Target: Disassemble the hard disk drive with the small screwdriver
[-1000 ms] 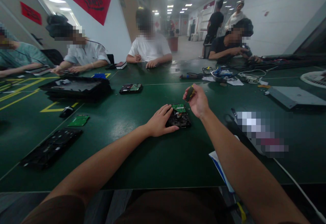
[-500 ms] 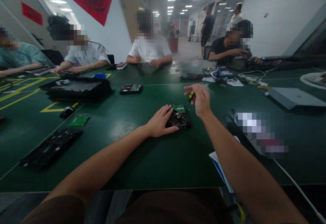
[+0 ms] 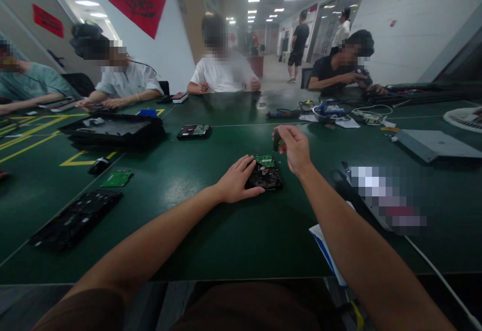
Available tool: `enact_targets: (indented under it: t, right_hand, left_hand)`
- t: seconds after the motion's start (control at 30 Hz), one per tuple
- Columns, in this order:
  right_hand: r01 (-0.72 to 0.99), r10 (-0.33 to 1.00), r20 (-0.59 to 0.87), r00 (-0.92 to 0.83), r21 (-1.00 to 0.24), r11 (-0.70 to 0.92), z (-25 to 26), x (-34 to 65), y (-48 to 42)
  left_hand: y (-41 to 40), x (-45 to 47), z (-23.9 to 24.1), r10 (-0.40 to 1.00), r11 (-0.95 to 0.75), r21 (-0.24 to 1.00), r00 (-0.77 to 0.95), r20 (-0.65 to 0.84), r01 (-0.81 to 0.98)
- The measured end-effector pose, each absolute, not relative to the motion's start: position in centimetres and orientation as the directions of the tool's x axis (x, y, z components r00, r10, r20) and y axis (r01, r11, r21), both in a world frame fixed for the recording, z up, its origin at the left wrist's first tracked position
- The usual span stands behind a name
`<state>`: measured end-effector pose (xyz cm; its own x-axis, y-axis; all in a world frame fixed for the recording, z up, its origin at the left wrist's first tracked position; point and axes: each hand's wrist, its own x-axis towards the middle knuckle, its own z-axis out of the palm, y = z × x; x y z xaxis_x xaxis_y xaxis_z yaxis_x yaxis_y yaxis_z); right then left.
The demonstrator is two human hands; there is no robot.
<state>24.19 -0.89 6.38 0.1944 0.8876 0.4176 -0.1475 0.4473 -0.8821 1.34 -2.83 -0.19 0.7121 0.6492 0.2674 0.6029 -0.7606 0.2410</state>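
Note:
A black hard drive (image 3: 266,176) with a green circuit board on top lies on the dark green table (image 3: 226,230) in front of me. My left hand (image 3: 236,179) rests on the drive's left edge, fingers curled against it. My right hand (image 3: 294,147) hovers just right of and above the drive, closed around the dark handle of a small screwdriver (image 3: 276,140), which stands almost upright over the drive's far right corner.
A second hard drive (image 3: 194,130), a black tray (image 3: 113,130), a loose green board (image 3: 117,178) and a black panel (image 3: 75,218) lie to the left. Cables (image 3: 331,110) and a grey case (image 3: 433,142) sit to the right. Several people sit around the far side.
My right hand has turned the screwdriver from a slant to nearly upright over the drive's corner. My left hand has stayed on the drive. People in the corridor have walked further away.

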Motion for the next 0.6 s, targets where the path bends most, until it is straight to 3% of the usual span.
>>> enact_targets:
  t: [0.47,0.6]
  right_hand:
    - [-0.078,0.901,0.410,0.141,-0.903,0.423,7.10,24.25,-1.53]
    - [-0.147,0.923,0.364,0.124,-0.913,0.380,7.12,24.11,-1.70]
  left_hand:
    - [-2.89,1.37,-0.19,0.650,-0.760,0.240,0.711,0.268,0.605]
    - [-2.97,1.41,-0.06,0.653,-0.757,0.240,0.709,0.265,0.607]
